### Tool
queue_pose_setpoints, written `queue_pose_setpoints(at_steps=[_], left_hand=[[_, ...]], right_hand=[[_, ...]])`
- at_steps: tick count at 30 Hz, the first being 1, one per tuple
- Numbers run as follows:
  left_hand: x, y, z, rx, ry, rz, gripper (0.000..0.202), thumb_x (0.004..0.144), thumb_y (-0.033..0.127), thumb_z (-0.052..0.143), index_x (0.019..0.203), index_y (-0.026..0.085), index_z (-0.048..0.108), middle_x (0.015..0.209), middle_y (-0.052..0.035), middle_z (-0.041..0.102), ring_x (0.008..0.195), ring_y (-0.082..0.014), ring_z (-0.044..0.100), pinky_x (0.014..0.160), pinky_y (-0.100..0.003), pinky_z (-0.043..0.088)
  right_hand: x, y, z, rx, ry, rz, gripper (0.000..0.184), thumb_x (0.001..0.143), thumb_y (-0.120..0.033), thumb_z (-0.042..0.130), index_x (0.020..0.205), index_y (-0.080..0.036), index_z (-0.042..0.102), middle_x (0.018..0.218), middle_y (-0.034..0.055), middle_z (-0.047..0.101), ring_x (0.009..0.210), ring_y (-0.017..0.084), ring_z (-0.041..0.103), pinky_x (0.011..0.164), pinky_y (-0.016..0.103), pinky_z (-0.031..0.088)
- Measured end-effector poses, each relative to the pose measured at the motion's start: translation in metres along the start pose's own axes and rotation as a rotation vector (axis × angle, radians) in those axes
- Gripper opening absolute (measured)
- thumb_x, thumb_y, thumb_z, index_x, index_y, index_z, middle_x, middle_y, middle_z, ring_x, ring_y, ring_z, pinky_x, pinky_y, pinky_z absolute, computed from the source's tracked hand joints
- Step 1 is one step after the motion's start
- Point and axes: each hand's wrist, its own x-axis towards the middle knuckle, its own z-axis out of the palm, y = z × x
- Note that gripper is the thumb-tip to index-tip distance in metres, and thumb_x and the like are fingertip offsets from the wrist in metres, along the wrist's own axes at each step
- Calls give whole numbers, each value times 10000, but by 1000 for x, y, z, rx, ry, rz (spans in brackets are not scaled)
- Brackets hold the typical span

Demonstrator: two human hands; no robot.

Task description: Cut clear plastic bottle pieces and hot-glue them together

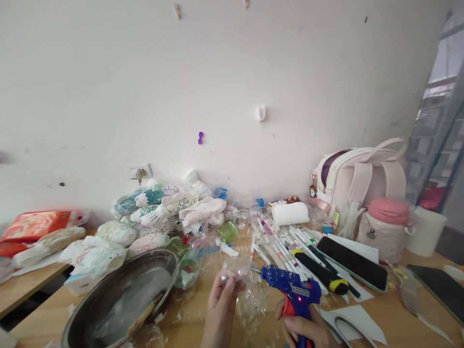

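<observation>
My right hand (304, 324) is wrapped round the handle of a blue hot glue gun (293, 287) with an orange trigger and a lit red light. The gun's nozzle points left, close to a clear plastic piece (237, 266) that looks like part of a bottle. My left hand (226, 295) pinches this piece between thumb and fingers. More crumpled clear plastic (252, 302) lies just below, between my two hands. Whether the nozzle touches the plastic I cannot tell.
A metal basin (119, 299) stands at the left, with paper-wrapped, painted forms (152, 212) heaped behind it. Several markers (290, 246), a box cutter (319, 273) and a phone (353, 261) lie right. A pink backpack (362, 179) and a lidded container (384, 232) stand further back.
</observation>
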Motion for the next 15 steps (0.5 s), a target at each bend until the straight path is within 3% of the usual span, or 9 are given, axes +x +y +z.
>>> queue_pose_setpoints(at_steps=[15], left_hand=[[0,2,1,-37,25,-14,289,556,381,843,747,198,727,724,-10,684,672,-152,609,684,-255,485]], right_hand=[[6,8,-4,12,39,-29,427,634,-512,676,839,-140,630,484,-72,382,397,75,362,386,210,228]])
